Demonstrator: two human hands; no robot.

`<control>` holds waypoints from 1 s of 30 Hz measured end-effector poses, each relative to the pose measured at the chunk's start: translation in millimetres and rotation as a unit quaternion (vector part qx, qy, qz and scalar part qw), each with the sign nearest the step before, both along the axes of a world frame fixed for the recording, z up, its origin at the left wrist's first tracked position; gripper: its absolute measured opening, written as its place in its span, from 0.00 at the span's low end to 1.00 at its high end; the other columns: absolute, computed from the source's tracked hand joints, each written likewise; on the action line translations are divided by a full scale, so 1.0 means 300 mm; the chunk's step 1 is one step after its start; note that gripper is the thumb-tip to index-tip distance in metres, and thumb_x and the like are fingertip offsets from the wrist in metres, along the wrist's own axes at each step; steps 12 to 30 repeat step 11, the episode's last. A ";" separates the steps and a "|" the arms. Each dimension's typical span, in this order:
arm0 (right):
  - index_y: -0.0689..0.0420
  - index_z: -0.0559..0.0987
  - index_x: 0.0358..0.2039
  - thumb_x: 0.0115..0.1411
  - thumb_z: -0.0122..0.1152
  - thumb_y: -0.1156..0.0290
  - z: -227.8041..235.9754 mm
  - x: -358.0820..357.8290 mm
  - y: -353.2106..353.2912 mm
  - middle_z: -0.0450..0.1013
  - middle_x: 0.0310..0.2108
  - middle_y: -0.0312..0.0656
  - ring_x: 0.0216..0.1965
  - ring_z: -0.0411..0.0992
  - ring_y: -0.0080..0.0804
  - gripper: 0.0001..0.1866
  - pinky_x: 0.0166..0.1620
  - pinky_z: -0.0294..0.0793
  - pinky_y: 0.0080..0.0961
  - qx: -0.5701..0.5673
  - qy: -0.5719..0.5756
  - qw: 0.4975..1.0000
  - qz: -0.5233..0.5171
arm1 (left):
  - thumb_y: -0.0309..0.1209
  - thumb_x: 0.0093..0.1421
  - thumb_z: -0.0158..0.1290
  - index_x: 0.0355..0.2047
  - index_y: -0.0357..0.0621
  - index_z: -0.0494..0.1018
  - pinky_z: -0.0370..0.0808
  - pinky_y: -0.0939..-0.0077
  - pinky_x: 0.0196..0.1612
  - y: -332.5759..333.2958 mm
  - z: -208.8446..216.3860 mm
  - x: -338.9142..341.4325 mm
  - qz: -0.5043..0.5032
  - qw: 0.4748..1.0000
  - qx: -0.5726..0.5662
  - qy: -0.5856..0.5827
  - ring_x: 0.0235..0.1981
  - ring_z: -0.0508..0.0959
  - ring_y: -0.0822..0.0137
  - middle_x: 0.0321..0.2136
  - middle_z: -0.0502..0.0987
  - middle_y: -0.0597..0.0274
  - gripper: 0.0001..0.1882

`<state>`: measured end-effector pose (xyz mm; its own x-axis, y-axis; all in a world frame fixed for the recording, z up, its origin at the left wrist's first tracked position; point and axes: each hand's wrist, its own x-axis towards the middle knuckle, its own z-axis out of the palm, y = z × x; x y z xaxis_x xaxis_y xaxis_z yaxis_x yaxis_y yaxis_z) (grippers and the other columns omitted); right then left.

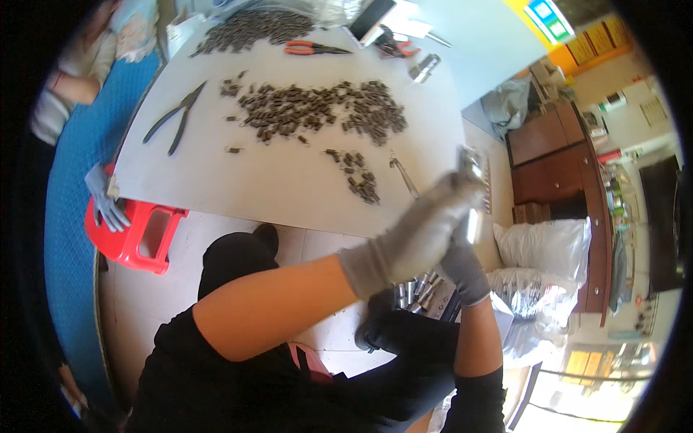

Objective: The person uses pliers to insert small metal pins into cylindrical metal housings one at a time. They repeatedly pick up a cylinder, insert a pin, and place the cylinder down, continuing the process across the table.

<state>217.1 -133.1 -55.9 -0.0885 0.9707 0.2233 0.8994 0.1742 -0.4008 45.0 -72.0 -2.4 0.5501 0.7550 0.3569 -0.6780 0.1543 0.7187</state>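
My left hand [420, 232], in a grey glove, reaches across to the table's right edge, its fingers closed round a shiny metal cylinder [474, 226]. Just below it my right hand [463, 271], gloved too, is closed on the same piece from underneath. Motion smears the cylinder's upper end, and the gloves hide its middle. Close by, a thin metal hook tool [406, 177] lies at the table edge. Small dark coil springs [281, 112] are spread over the middle of the white table [289, 191], with a smaller group [357, 173] nearer to me.
Black-handled pliers [180, 115], red-handled pliers [317, 48] and another metal cylinder [424, 68] lie on the table. More springs [253, 30] are heaped behind. Metal cylinders [415, 290] sit below my hands. A red stool [137, 234] bears a grey glove [108, 198]. At left sits a person [76, 86].
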 end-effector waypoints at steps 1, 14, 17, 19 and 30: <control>0.62 0.72 0.50 0.60 0.55 0.69 0.033 0.004 -0.016 0.72 0.36 0.55 0.38 0.75 0.43 0.18 0.46 0.74 0.38 -0.138 0.058 0.988 -0.045 | 0.33 0.69 0.47 0.45 0.38 0.67 0.77 0.63 0.50 0.027 0.009 -0.014 -0.052 0.994 -0.076 -0.054 0.45 0.76 0.59 0.42 0.72 0.56 0.11; 0.61 0.80 0.38 0.58 0.60 0.71 0.135 0.023 -0.050 0.79 0.32 0.43 0.34 0.78 0.34 0.09 0.41 0.81 0.31 -0.355 0.406 0.838 -0.080 | 0.48 0.66 0.50 0.51 0.49 0.65 0.73 0.43 0.56 0.267 0.010 -0.137 0.039 0.925 -0.336 -0.172 0.52 0.74 0.49 0.44 0.72 0.45 0.21; 0.61 0.80 0.38 0.58 0.60 0.71 0.135 0.023 -0.050 0.79 0.32 0.43 0.34 0.78 0.34 0.09 0.41 0.81 0.31 -0.355 0.406 0.838 -0.080 | 0.48 0.66 0.50 0.51 0.49 0.65 0.73 0.43 0.56 0.267 0.010 -0.137 0.039 0.925 -0.336 -0.172 0.52 0.74 0.49 0.44 0.72 0.45 0.21; 0.61 0.80 0.38 0.58 0.60 0.71 0.135 0.023 -0.050 0.79 0.32 0.43 0.34 0.78 0.34 0.09 0.41 0.81 0.31 -0.355 0.406 0.838 -0.080 | 0.48 0.66 0.50 0.51 0.49 0.65 0.73 0.43 0.56 0.267 0.010 -0.137 0.039 0.925 -0.336 -0.172 0.52 0.74 0.49 0.44 0.72 0.45 0.21; 0.61 0.80 0.38 0.58 0.60 0.71 0.135 0.023 -0.050 0.79 0.32 0.43 0.34 0.78 0.34 0.09 0.41 0.81 0.31 -0.355 0.406 0.838 -0.080 | 0.48 0.66 0.50 0.51 0.49 0.65 0.73 0.43 0.56 0.267 0.010 -0.137 0.039 0.925 -0.336 -0.172 0.52 0.74 0.49 0.44 0.72 0.45 0.21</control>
